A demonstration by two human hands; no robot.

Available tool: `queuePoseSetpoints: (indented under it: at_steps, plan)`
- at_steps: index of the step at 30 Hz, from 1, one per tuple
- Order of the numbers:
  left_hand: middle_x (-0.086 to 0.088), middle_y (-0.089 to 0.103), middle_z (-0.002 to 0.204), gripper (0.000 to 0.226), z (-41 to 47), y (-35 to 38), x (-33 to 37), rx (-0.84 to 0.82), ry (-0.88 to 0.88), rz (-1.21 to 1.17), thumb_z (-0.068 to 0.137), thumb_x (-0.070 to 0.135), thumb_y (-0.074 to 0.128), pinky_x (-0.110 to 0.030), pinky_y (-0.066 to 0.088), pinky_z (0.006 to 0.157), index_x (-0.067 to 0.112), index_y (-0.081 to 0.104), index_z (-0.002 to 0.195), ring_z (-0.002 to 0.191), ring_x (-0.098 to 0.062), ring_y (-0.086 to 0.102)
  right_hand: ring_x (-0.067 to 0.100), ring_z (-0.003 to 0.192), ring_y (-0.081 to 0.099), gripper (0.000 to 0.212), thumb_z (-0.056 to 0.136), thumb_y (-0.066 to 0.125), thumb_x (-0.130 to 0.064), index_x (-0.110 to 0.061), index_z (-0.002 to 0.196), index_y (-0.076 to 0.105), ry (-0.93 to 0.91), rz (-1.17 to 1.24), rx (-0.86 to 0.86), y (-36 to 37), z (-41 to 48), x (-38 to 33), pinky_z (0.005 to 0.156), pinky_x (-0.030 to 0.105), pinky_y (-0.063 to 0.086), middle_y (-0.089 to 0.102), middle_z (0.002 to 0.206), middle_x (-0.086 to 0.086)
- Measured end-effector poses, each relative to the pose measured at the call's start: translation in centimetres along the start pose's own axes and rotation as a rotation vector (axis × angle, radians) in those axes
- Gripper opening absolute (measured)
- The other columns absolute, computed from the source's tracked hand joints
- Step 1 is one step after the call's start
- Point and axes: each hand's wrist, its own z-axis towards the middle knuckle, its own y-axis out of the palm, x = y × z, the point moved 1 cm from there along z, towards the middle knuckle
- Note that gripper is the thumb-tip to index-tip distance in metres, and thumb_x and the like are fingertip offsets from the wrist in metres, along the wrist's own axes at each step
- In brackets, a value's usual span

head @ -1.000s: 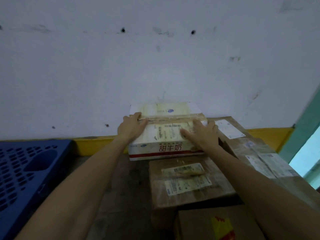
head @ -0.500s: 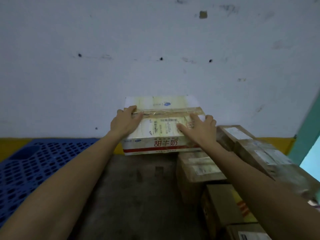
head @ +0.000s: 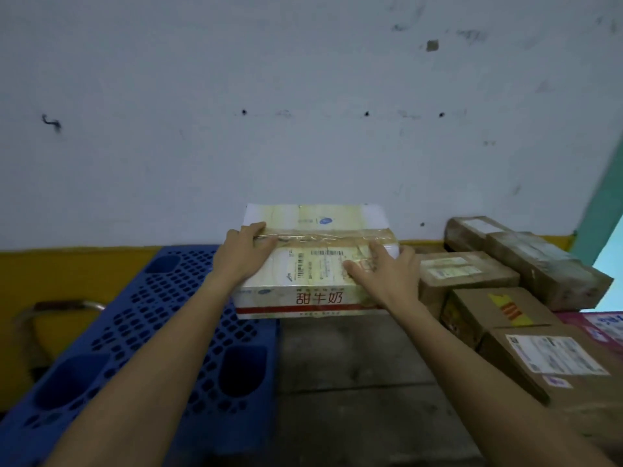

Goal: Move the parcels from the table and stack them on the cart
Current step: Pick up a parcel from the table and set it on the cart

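Holding the milk box (head: 317, 264) level, the left grip (head: 241, 256) curls over its edge; the right grip (head: 387, 274) presses flat, fingers straight. It should land square on the blue cart (head: 151, 315).

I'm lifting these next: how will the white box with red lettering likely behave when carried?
Probably stiff: the white box shows square edges under the left hand and right hand. Possibly heavy for its size, since both hands take it. Its glossy tape may be slippery; flat faces shouldn't roll.

Free table (head: 350, 382) strip between cart (head: 151, 315) and parcels (head: 488, 311)
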Motion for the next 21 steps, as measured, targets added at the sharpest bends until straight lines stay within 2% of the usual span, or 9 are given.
queuePoseSetpoints:
  at_steps: [5,8,15,21]
  plan:
    - [-0.01,0.043,0.141,0.064,-4.2,-3.8,-4.7,0.06,-0.043,-0.01,0.085,0.064,0.045,-0.04,0.043,0.095,0.032,0.038,0.14,0.124,-0.03,0.047,0.034,0.125,0.025,0.069,0.08,0.051,-0.065,-0.031,0.138,0.037,-0.034,0.078,-0.057,1.9,-4.7,-3.8,0.104,0.04,0.026,0.027,0.137,0.017]
    - [-0.006,0.044,0.143,0.064,-6.6,-5.9,-7.7,0.103,-0.073,0.0,0.085,0.064,0.045,-0.038,0.041,0.093,0.032,0.041,0.139,0.127,-0.027,0.045,0.033,0.126,0.023,0.07,0.08,0.053,-0.064,-0.031,0.139,0.037,-0.062,0.135,-0.088,3.6,-6.9,-5.9,0.107,0.041,0.024,0.025,0.138,0.015]
    - [-0.01,0.044,0.142,0.06,-9.3,-9.6,-15.0,0.057,-0.151,-0.033,0.087,0.054,0.051,-0.04,0.042,0.095,0.027,0.042,0.14,0.126,-0.028,0.046,0.033,0.129,0.018,0.071,0.08,0.052,-0.064,-0.029,0.139,0.037,-0.094,0.137,-0.196,7.8,-10.2,-11.6,0.108,0.041,0.021,0.021,0.14,0.016]
    - [-0.008,0.046,0.142,0.057,-7.8,-12.1,-21.7,0.026,-0.152,-0.048,0.089,0.049,0.053,-0.037,0.042,0.095,0.022,0.045,0.138,0.127,-0.026,0.045,0.032,0.128,0.019,0.068,0.08,0.053,-0.062,-0.027,0.137,0.038,-0.058,0.129,-0.233,12.9,-11.1,-17.5,0.106,0.039,0.023,0.021,0.139,0.016]
